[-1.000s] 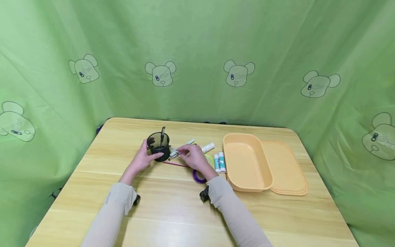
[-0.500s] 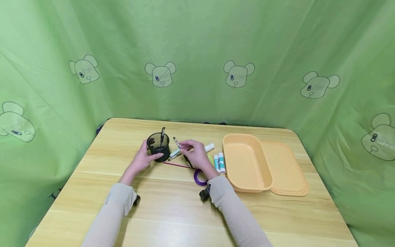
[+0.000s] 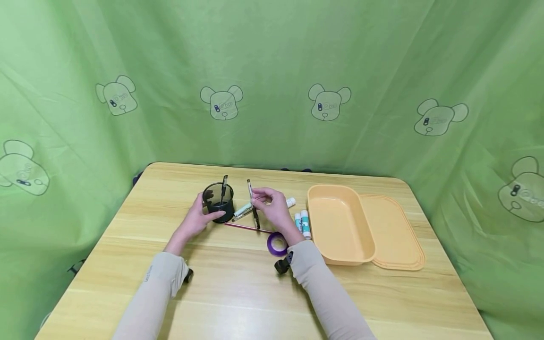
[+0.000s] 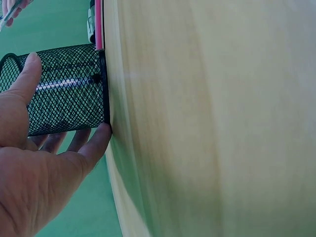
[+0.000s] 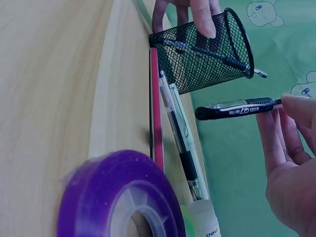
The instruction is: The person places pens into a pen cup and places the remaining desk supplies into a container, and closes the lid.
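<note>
Now right hand [image 3: 274, 208] pinches a black gel pen [image 3: 253, 204] near-upright, just right of the black mesh pen cup [image 3: 218, 202]; left hand [image 3: 196, 218] wraps fingers round the cup on the wooden table [image 3: 238, 293]. Purple tape roll [image 3: 276, 244] sits nearby, w/ orange bin [image 3: 340, 226] further right.

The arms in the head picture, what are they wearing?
Both arms wear long, plain beige sleeves that reach the wrists. The left sleeve has small dark lettering near its cuff, too tiny to read. A small black device is strapped at the right wrist, and another at the left wrist. The left hand and right hand are bare: no gloves, and no rings visible.
</note>
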`<action>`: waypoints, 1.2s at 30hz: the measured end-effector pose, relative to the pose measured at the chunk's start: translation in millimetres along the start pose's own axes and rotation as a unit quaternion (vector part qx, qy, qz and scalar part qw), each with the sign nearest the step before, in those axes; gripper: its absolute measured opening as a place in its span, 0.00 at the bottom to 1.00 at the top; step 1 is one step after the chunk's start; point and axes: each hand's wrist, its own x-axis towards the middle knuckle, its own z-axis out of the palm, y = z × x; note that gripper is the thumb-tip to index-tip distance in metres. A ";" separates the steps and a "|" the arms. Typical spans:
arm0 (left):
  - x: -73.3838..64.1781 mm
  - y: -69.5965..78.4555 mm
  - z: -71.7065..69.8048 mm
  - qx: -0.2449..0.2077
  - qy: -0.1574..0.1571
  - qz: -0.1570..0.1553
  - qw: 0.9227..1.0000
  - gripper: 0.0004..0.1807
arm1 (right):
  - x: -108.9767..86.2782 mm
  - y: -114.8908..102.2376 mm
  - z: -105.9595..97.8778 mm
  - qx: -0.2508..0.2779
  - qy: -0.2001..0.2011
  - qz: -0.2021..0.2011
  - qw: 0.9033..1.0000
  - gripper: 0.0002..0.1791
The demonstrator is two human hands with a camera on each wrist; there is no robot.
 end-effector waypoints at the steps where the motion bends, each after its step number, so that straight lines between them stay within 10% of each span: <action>1: -0.2 0.0 -0.1 0.000 0.000 0.000 1.000 0.54 | -0.1 -0.9 -0.1 0.008 0.001 0.005 1.000 0.18; 11: -1.8 1.9 -0.7 0.002 0.002 -0.009 1.000 0.54 | 2.3 -6.9 -1.4 0.133 -0.003 0.040 0.990 0.20; 36: -0.7 0.8 -1.0 -0.006 -0.003 -0.005 1.000 0.54 | 4.2 -3.5 -2.3 0.158 0.011 0.040 0.987 0.26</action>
